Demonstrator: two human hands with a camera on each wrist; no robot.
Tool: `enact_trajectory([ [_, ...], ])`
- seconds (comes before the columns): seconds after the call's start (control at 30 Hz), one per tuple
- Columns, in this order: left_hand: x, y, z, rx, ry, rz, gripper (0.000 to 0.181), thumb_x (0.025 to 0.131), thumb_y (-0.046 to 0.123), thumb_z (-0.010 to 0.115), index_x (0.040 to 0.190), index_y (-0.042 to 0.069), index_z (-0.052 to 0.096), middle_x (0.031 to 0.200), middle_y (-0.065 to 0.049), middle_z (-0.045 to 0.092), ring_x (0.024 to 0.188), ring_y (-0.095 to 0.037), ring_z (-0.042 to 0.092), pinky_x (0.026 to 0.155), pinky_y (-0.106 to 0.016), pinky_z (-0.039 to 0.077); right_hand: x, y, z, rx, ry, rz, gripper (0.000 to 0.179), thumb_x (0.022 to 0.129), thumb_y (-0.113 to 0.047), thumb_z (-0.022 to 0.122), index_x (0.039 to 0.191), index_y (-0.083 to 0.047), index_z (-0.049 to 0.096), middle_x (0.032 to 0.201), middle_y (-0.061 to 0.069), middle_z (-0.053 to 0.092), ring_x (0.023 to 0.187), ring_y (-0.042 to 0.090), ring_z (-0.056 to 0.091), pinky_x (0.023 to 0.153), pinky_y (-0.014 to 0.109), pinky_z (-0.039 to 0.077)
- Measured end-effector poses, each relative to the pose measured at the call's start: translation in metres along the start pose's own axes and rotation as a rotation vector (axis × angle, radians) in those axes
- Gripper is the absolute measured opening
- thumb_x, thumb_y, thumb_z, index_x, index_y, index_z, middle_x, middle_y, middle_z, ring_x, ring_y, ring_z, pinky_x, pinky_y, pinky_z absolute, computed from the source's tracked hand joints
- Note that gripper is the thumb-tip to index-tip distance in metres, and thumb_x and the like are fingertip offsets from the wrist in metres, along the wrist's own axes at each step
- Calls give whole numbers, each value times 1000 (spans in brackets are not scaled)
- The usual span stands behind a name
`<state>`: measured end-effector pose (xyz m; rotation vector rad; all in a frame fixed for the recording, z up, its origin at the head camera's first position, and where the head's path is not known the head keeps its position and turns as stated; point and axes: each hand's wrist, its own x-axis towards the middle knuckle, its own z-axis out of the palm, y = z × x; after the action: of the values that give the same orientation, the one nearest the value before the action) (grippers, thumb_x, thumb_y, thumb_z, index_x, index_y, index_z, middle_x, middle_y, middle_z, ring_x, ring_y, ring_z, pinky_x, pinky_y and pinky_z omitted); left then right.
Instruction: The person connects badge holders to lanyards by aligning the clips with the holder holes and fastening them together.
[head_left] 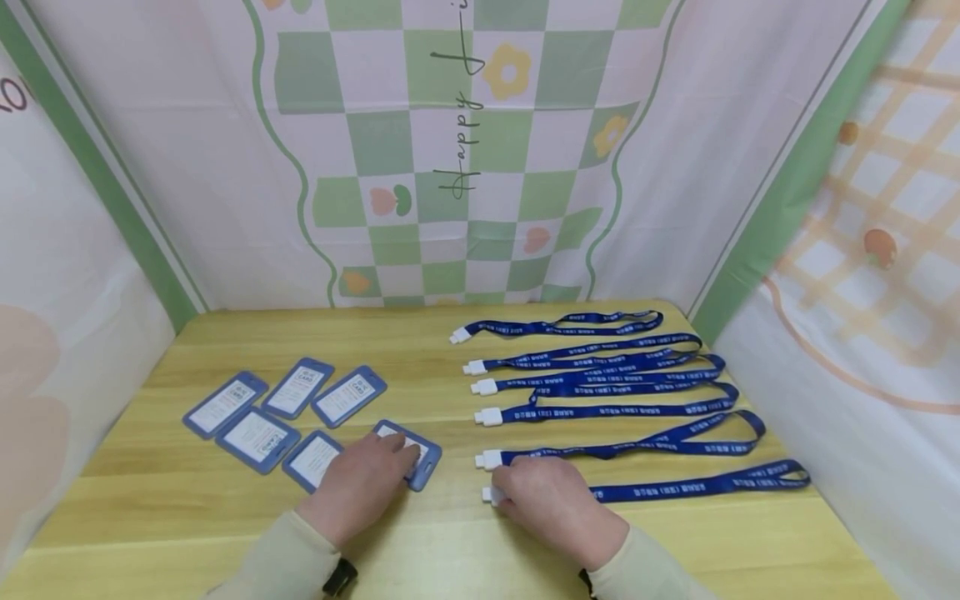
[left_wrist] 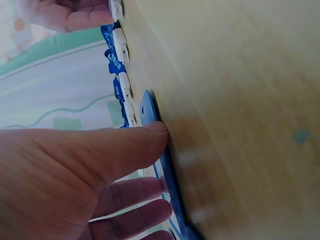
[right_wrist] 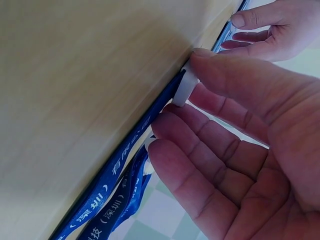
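Blue card holders with white cards lie on the left of the table. On the rightmost card holder (head_left: 426, 472), my left hand (head_left: 366, 485) has its fingers across the face and its thumb at the edge; the left wrist view shows that holder (left_wrist: 172, 187) flat on the wood, between thumb and fingers. My right hand (head_left: 553, 505) pinches the white buckle (right_wrist: 186, 89) of the nearest blue lanyard (head_left: 675, 490). That lanyard's strap (right_wrist: 122, 150) stretches along the table to the right. Part of the buckle is hidden by the fingers in the head view.
Several more lanyards (head_left: 607, 412) lie in a row beyond the right hand, buckles facing left. Other card holders, such as one (head_left: 258, 439) and another (head_left: 313, 458), lie left of the left hand. Printed cloth (head_left: 375, 142) surrounds the wooden table (head_left: 420, 550).
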<state>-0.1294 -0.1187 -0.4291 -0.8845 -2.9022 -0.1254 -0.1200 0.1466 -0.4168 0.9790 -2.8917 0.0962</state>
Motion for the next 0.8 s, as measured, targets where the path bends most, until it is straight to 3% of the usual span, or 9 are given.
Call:
enact_trajectory([
  [0.4,-1,4,0,-20,10,9,33,91,16,79,123,9,72,118,-16,73,100,-31,72,83,-45,64,0,0,0,19,-12,1,10,90,-24,81,86,-16,76,63,-10,58,53,4,40,48,18,38],
  [0.63,-3,9,1,9,40,19,28,89,20,82,113,9,73,109,-15,75,91,-27,73,75,-41,65,0,-1,0,-6,-4,7,11,89,-24,82,84,-17,75,61,-10,55,53,3,39,46,19,35],
  [0.8,-5,11,1,20,48,36,26,90,15,79,115,10,73,110,-15,75,92,-28,74,75,-41,65,0,-2,1,-16,0,15,13,88,-24,83,83,-16,75,61,-9,56,53,4,40,46,20,35],
])
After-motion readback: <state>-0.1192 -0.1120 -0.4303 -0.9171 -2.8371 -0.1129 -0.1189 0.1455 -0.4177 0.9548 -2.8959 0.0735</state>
